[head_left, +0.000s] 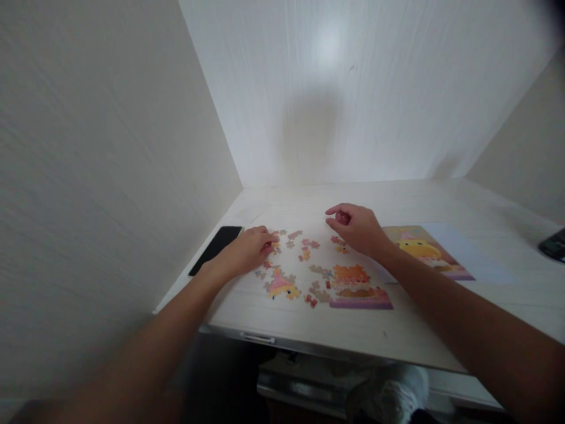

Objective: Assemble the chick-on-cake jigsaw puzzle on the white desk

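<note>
My left hand (251, 252) is at the left side of the loose jigsaw pieces, its fingers closed around a puzzle piece (275, 240) that they partly hide. Above the table, past the back right of the pieces, is my right hand (355, 227); its thumb and forefinger are apart with nothing visible between them. Below it lie a few pieces (341, 247). Several joined pieces form a cake section (355, 288) with a purple lower edge. A smaller cluster shows a yellow character in a pink hat (282, 287). More loose pieces (305, 252) lie in between.
A printed picture (441, 253) of the yellow character lies on white paper (472, 250) at the right, partly behind my right forearm. A black phone-like slab (216, 250) is under my left wrist. A dark object (554, 244) stands far right. Walls enclose the white table (282, 321).
</note>
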`<state>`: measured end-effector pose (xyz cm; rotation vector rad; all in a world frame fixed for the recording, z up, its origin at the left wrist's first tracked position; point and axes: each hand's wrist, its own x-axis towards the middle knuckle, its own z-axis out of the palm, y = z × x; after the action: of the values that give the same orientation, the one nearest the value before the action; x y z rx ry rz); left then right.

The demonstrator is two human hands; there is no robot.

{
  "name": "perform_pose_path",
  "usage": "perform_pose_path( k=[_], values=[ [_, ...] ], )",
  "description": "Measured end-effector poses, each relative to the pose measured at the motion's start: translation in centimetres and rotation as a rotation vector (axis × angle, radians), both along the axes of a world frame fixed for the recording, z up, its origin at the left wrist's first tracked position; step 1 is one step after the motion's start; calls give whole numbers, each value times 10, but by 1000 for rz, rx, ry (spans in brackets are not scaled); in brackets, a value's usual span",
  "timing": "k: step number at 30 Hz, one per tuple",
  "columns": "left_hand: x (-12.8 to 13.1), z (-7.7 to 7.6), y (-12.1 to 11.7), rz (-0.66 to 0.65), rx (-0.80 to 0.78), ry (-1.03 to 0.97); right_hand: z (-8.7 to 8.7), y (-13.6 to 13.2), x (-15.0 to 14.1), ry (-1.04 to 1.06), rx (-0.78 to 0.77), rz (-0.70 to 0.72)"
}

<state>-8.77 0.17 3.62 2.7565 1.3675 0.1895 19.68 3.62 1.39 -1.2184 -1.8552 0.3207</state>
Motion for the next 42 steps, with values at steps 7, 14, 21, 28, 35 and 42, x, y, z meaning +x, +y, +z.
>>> perform_pose_path(
  k=[7, 14, 21, 28, 35, 42],
  values=[
    [0, 5, 13, 12, -80, -2, -8, -1, -5, 19, -58, 57],
    [-5, 12, 16, -12, -166, -91, -9, -3, -7, -6, -62, 89],
    [-9, 10, 5, 20, -150, -267, -2, -7, -8, -51, -55, 98],
    [-10, 4, -64, -40, -124, -443, 4, -32, -27, -114, -116, 537],
    [7, -8, -104, -65, -58, -475, 11, -64, -45, -339, -24, 795],
    [15, -19, -103, -34, 84, -399, 5, -63, -46, -377, -21, 797]
  ],
)
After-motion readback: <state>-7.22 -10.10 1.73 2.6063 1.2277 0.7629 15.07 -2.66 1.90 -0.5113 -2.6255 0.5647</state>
